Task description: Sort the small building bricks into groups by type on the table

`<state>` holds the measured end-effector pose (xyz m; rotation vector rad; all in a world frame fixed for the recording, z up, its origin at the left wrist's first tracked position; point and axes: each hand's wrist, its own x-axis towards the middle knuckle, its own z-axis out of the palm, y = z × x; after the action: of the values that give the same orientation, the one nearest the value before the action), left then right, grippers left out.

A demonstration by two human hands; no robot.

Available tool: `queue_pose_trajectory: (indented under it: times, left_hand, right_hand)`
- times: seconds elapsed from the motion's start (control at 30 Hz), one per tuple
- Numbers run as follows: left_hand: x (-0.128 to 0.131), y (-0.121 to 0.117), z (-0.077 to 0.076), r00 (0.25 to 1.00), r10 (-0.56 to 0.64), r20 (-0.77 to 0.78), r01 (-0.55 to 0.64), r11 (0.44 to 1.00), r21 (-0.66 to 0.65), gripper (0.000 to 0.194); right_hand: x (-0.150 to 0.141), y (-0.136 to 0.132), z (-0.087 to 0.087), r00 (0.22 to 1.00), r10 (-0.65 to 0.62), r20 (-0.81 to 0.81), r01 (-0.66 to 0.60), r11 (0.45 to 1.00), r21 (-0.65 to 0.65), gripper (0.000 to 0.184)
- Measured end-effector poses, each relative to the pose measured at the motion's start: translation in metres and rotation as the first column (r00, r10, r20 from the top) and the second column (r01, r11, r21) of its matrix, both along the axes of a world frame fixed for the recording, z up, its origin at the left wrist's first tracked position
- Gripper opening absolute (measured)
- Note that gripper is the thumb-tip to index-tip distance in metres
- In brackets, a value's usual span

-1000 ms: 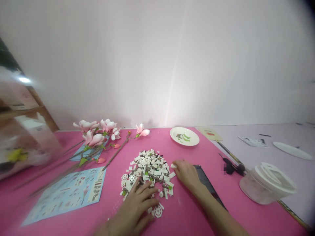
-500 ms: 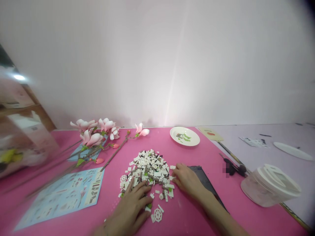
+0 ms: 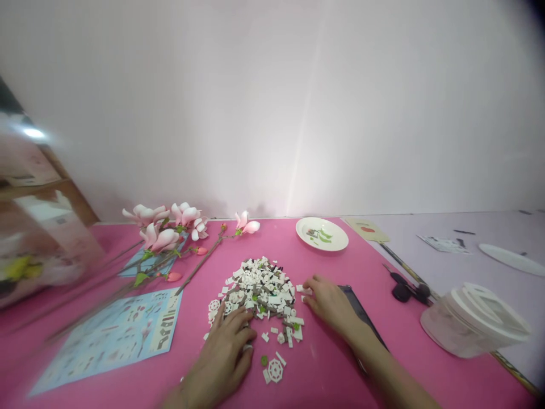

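Many small white, grey and green plastic pieces (image 3: 263, 284) heaped! Left hand (image 3: 225, 355) spread near-left, right hand (image 3: 330, 301) far-right, grip unclear; sorting, seemingly, next calling for a light pick.

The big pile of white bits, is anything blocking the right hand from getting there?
Nothing visible blocks it. Only small white pieces sit in between, at the tips of the right hand. The dark flat device lies on that hand's other side, away from the pile.
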<state>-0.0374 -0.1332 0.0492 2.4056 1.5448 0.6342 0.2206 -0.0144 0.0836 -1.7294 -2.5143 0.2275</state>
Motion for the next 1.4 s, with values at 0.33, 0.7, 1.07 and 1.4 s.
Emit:
queue_pose_trajectory:
  times: [0.33,0.7,1.07,1.4]
  left_hand:
    - [-0.005,0.004,-0.006,0.992,0.128,0.002,-0.128,0.991,0.025,0.031]
    - [0.007,-0.003,0.017,0.946,-0.32,-0.046,0.319,0.947,-0.034,0.044]
    - [0.009,-0.004,0.012,0.904,-0.398,-0.159,0.41,0.91,0.054,0.044]
    - [-0.004,0.008,-0.018,0.989,-0.024,-0.144,0.04,0.993,0.11,0.055]
  right_hand:
    - [-0.002,0.011,-0.006,0.998,0.018,-0.059,-0.02,0.999,-0.025,0.017]
    - [-0.057,-0.023,-0.001,0.968,0.106,-0.229,-0.115,0.993,-0.026,0.016]
    - [-0.039,-0.02,-0.021,0.956,-0.027,-0.292,0.035,0.999,0.022,0.021]
    - [-0.042,-0.056,-0.008,0.845,-0.256,-0.47,0.11,0.942,-0.316,0.015]
